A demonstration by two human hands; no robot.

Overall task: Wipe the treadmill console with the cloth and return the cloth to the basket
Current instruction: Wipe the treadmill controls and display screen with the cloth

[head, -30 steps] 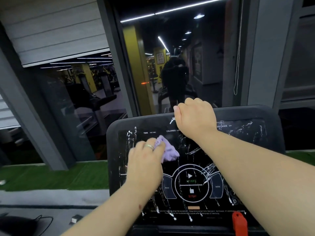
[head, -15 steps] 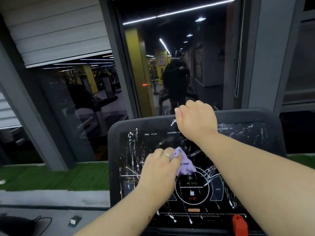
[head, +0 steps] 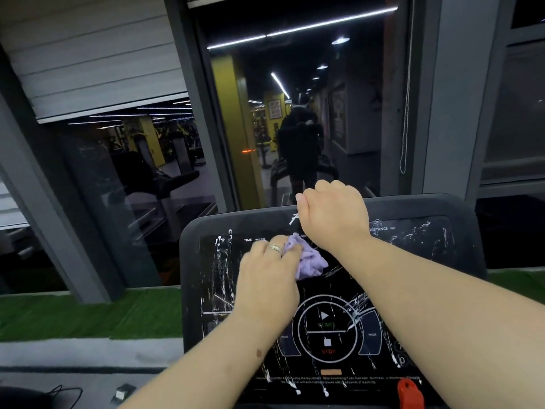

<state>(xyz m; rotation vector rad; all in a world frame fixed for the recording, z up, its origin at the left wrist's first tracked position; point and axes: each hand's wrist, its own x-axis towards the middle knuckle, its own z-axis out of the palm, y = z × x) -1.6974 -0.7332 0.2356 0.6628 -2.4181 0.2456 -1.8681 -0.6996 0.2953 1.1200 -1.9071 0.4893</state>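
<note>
The black treadmill console (head: 460, 255) fills the lower middle of the view, its panel streaked with white marks. My left hand (head: 267, 281), a ring on one finger, holds a bunched lilac cloth (head: 309, 261) against the upper middle of the panel. My right hand (head: 333, 214) grips the console's top edge, fingers curled over the rim just above the cloth. No basket is in view.
A red safety key (head: 410, 392) sits at the console's bottom right. A dark window (head: 295, 128) ahead reflects the gym. Green turf (head: 88, 314) runs along the floor to the left, with a cable (head: 67, 392) at bottom left.
My left hand moved the cloth from the panel's left down toward the centre dial, then back up to the upper middle. My right hand stayed on the top edge.
</note>
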